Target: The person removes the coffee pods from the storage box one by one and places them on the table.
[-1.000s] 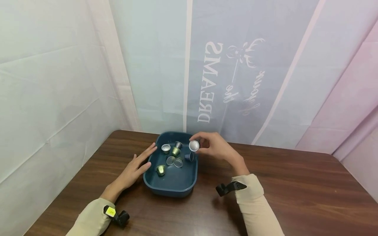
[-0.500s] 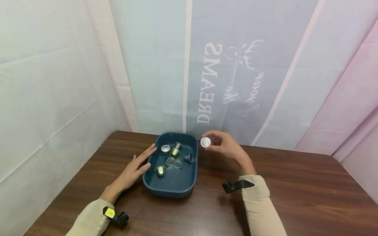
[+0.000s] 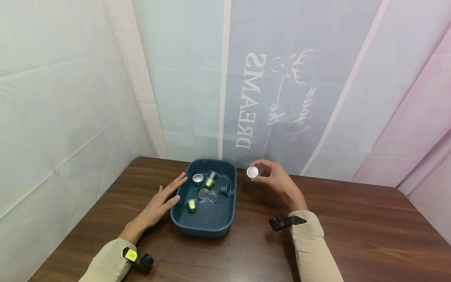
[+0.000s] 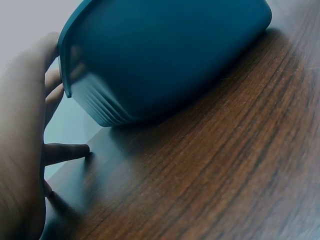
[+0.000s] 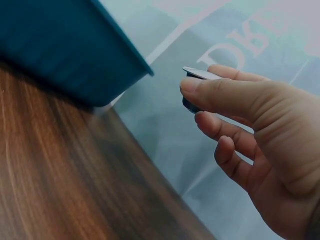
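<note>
Between thumb and fingers my right hand (image 3: 276, 180) pinches a coffee capsule (image 3: 252, 172), held above the table to the right of the bin. Its silvery lid faces the head camera; a dark body shows under the lid in the right wrist view. My left hand (image 3: 158, 203) rests with extended fingers against the left rim of the dark blue plastic bin (image 3: 208, 223). Inside lie several capsules: a gold-green one (image 3: 192, 205) at the front left, a silver-lidded one (image 3: 198, 179) at the back left, a dark blue one (image 3: 226, 189) at the right, others clustered mid-bin.
The bin stands on a brown wood-grain table (image 3: 352, 227), near its back edge. A printed fabric curtain (image 3: 190, 78) hangs directly behind, and pale cloth (image 3: 70, 117) closes off the left side. Each wrist wears a black strap with a small camera (image 3: 142, 261).
My right hand has carried the capsule from over the bin's right rim out to the right, beyond the bin. The left hand has stayed in place on the rim.
</note>
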Tool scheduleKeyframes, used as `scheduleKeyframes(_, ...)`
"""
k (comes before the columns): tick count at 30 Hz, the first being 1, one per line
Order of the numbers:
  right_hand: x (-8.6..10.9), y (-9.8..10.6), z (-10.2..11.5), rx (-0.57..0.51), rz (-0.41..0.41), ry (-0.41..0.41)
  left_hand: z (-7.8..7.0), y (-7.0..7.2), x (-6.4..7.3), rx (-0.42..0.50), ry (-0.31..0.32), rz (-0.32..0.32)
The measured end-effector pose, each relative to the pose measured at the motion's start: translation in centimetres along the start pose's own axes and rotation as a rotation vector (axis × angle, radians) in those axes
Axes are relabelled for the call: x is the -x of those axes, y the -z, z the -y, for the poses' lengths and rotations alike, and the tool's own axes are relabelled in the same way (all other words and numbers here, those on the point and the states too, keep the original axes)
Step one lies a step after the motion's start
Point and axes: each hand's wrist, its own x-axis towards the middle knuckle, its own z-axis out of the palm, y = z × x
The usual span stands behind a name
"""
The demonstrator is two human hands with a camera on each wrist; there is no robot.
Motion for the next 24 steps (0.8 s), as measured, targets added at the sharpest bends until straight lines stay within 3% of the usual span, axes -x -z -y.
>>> scheduleKeyframes(3,0.1,-0.2,-0.2,-0.02,0.011,0.027,0.0,0.0,0.0,-0.001,-0.001,0.002)
scheduleKeyframes(12,-0.2,-1.4,-4.8,-0.067,-0.005,-0.036,0.2,0.0,0.0,-0.006,-0.001,0.002)
scheduleKeyframes(24,0.3,-2.4,-6.9,-0.058,-0.028,-0.128,0.2,0.0,0.0,-0.007,0.005,0.001)
